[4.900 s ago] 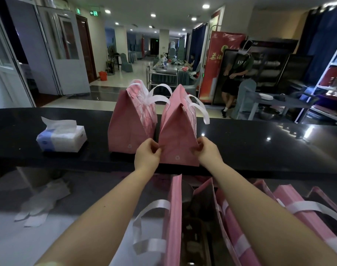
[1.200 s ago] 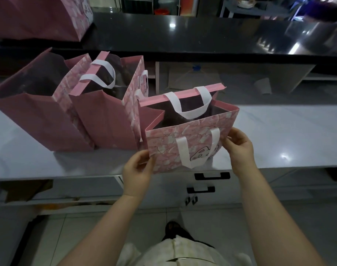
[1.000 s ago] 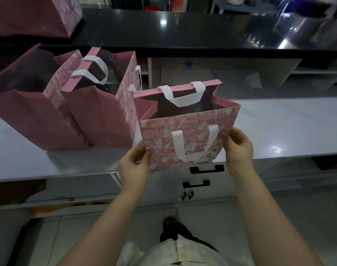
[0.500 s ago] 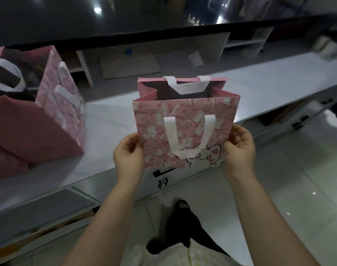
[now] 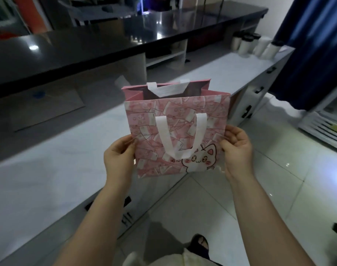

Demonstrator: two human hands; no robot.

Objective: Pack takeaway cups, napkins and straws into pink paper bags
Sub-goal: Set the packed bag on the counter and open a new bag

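Note:
I hold an open pink paper bag [image 5: 175, 135] with white handles and a cat print in the air, off the white counter's edge. My left hand [image 5: 118, 156] grips its left side and my right hand [image 5: 237, 150] grips its right side. The bag's inside looks dark and what it holds is hidden. Several white takeaway cups with dark lids [image 5: 254, 45] stand at the far right end of the white counter [image 5: 48, 179]. No napkins or straws show.
A black glossy upper counter [image 5: 87, 47] runs behind the white one, with open shelves beneath it. Drawers with black handles [image 5: 258, 89] face the tiled floor [image 5: 279, 179]. A blue curtain [image 5: 313, 45] hangs at the right, beside a white rack [image 5: 325, 127].
I lifted the bag off the white counter and turned right with it. The other pink bags have left the view, and the cups at the counter's far end have come into sight.

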